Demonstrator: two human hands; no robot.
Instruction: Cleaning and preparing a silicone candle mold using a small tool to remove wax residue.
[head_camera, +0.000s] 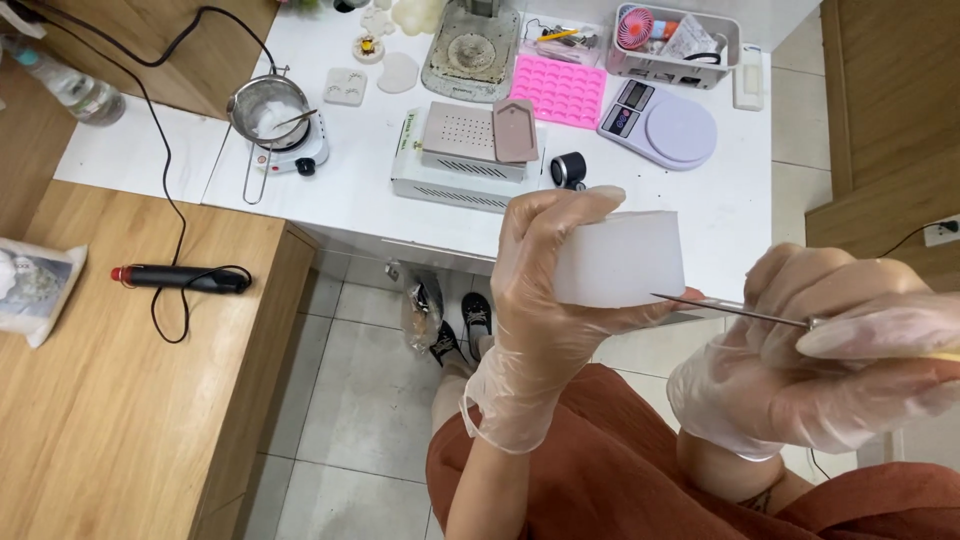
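The white block (620, 258) sits mid-air above your lap, your gloved left hand (545, 290) clamped round it, your right hand (830, 370) pinching the thin metal blade (730, 311) against its lower edge, so trimming appears underway and wants steady pressure.

Bright, even daylight fills the frame, and the white desk (350, 190) at top centre is nearly washed out with glare. Shadows are soft and faint. The right hand (830, 360) at the right edge looks slightly blurred, perhaps from closeness, and straight lines bow near the corners.
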